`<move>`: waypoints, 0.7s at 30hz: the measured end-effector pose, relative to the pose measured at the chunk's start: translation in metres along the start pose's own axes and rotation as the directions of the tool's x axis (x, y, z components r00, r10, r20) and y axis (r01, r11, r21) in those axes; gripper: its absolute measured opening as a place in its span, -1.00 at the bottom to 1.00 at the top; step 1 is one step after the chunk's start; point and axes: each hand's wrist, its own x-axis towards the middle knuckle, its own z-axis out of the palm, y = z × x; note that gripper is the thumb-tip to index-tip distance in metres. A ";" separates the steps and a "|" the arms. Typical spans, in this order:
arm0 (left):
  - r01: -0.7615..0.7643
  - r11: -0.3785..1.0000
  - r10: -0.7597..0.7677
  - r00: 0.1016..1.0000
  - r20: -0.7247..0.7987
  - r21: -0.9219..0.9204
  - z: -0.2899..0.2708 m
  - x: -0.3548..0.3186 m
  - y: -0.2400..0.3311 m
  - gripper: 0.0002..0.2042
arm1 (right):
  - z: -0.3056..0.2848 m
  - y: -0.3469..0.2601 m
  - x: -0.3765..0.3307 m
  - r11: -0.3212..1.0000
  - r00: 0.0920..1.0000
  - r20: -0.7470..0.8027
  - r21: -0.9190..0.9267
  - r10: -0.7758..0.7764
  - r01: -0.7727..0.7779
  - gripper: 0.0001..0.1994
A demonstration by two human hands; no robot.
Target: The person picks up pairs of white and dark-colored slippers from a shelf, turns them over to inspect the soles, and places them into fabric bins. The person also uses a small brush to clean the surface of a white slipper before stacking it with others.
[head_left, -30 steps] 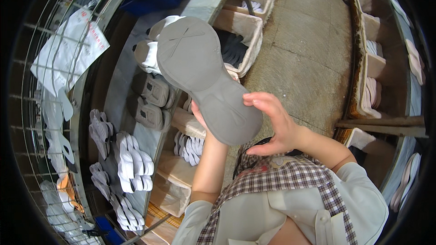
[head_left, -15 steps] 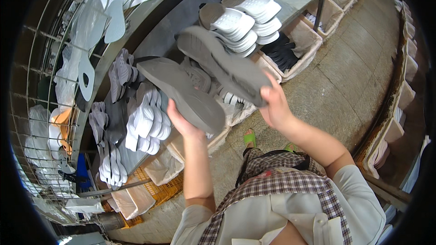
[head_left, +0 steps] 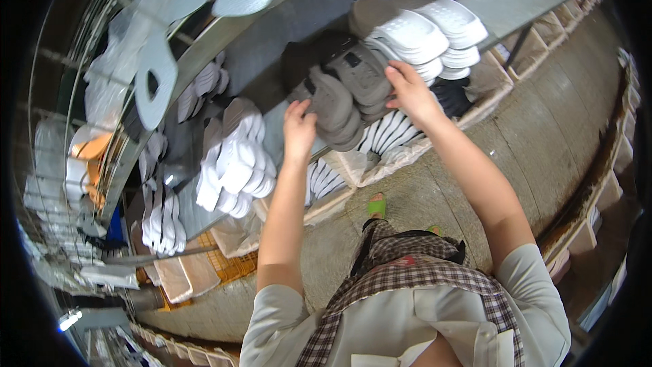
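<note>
Two stacks of grey shoe soles, a left stack point(head_left: 331, 103) and a right stack point(head_left: 363, 76), lie side by side on the grey worktable point(head_left: 275, 126), dark hollows showing in their top soles. My left hand point(head_left: 299, 129) is at the outer edge of the left stack, fingers slightly bent and thumb apart, gripping nothing visible. Beside the right stack, my right hand point(head_left: 411, 95) has its thumb and fingers spread, the fingertips close to the sole's edge. White soles point(head_left: 411, 34) with greyish ends are piled just beyond my right hand.
More white soles point(head_left: 238, 163) are heaped at the left of the table. Lined bins below hold black-and-white striped pieces point(head_left: 390, 137) and black pieces point(head_left: 451, 97). A wire rack point(head_left: 75, 47) with pale blue cut-outs point(head_left: 156, 78) rises at the left. Lined bins point(head_left: 574, 248) border the aisle at right.
The two grey soles that I held up, one in each hand, now rest on the table among the grey stacks. Both hands have let go and are at the stacks' outer sides.
</note>
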 end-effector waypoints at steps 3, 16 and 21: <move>-0.067 0.989 0.078 0.994 -0.075 0.133 0.001 -0.011 0.014 -0.60 | -0.004 0.008 0.007 0.977 0.993 0.025 -0.179 -0.117 0.119 -0.62; -0.278 0.947 0.321 0.858 -0.401 0.162 -0.198 -0.130 0.097 -0.70 | -0.058 0.093 -0.100 0.996 0.992 0.124 -0.075 -0.035 0.044 -0.84; -0.136 0.982 0.176 0.911 -0.372 0.131 -0.303 -0.040 0.018 -0.69 | -0.064 0.145 -0.182 0.971 0.971 0.062 -0.078 0.230 -0.225 -0.87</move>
